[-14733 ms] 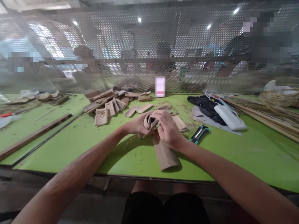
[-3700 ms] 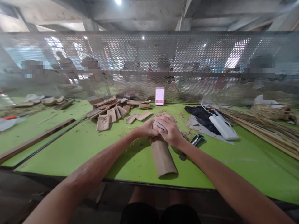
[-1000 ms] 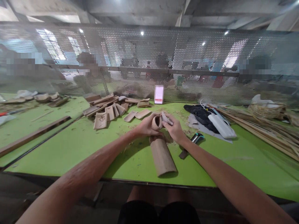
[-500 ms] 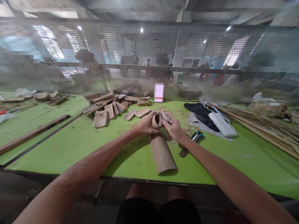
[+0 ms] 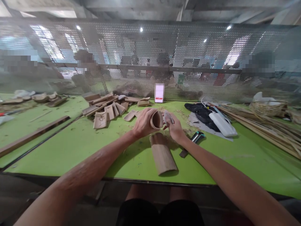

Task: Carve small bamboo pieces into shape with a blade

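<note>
My left hand (image 5: 142,124) is wrapped around a short curved bamboo piece (image 5: 156,120), its hollow opening turned toward the right. Pinched in the fingers of my right hand (image 5: 176,129) is a small folded greyish sheet (image 5: 168,117) that looks like sandpaper. The sheet is close beside the rim of the bamboo piece; whether they touch I cannot tell. Below both hands a larger half-round bamboo piece (image 5: 164,153) lies on the green table with its rounded side up. A utility knife (image 5: 198,136) and a dark flat strip (image 5: 184,153) rest by my right forearm.
Several cut bamboo pieces (image 5: 107,108) are heaped at the back left. A phone (image 5: 159,93) stands against the perforated screen (image 5: 131,47). To the right lie a dark cloth (image 5: 201,114), a white device (image 5: 222,124) and long bamboo strips (image 5: 256,128). A wooden bar (image 5: 35,135) lies left.
The bamboo piece in my left hand has turned, showing more of its opening. My right hand has drawn slightly right with the folded sheet. The view has shifted a little.
</note>
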`<state>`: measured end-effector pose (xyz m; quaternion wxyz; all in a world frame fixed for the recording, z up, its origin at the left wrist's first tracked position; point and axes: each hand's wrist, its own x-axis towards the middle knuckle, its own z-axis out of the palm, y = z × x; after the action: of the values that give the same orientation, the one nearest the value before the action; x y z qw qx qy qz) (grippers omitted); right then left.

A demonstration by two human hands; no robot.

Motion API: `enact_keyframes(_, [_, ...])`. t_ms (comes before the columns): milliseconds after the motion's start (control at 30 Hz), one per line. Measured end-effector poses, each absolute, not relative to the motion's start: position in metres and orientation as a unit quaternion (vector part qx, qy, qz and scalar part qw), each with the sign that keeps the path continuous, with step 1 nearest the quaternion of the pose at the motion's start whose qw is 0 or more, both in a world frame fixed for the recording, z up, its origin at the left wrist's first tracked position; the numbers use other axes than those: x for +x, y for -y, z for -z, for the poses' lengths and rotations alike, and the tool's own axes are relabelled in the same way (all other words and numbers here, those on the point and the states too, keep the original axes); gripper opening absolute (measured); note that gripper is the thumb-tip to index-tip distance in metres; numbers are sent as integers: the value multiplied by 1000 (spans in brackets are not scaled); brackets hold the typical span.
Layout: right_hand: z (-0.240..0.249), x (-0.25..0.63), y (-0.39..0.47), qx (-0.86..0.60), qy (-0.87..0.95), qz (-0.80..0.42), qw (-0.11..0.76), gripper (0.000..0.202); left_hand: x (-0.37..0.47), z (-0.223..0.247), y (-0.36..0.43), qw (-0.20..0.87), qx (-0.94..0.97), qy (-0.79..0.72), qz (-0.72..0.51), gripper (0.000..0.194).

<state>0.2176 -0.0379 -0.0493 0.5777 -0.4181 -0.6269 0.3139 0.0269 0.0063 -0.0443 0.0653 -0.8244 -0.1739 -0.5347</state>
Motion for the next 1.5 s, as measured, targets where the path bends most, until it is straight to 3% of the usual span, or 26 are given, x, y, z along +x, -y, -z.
enact_keyframes(367, [63, 218, 30, -432, 655, -277, 555, 49, 25, 48, -6, 39, -821, 145, 551, 86])
enact_keyframes(733, [46, 216, 44, -429, 679, -231, 548, 51, 26, 38, 4, -25, -862, 146, 485, 72])
enact_keyframes(933, [46, 216, 45, -434, 676, -244, 543, 50, 29, 41, 4, 21, -847, 159, 507, 68])
enact_keyframes(1100, [49, 217, 44, -393, 699, -242, 546, 39, 28, 43, 4, 30, -844, 145, 516, 76])
enact_keyframes(1267, [49, 216, 44, -388, 692, -272, 544, 33, 33, 42, 4, -67, -830, 192, 519, 73])
enact_keyframes(1500, [52, 216, 42, -417, 695, -272, 518, 39, 40, 31, 2, -256, -715, 325, 564, 46])
